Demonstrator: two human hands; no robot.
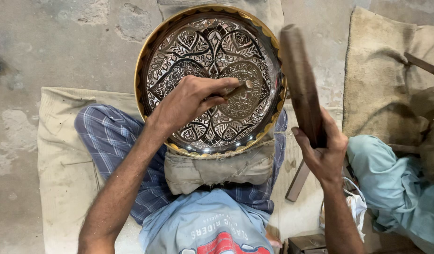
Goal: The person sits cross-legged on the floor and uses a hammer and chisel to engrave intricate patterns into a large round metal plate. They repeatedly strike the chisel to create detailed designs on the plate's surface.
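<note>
We see the left hand (pixel 186 101) closed around a slim metal punch (pixel 235 89), its tip resting on the round engraved tray (pixel 210 77) directly beneath the hand, while the right hand (pixel 322 150) grips a wooden mallet (pixel 301 82) raised up and to the right of the tray. The tray leans on a cloth pad (pixel 217 169) over our lap, just below the left hand. We judge the work far advanced: leaf and scroll patterns cover nearly the whole face, and only touches near the centre appear left.
</note>
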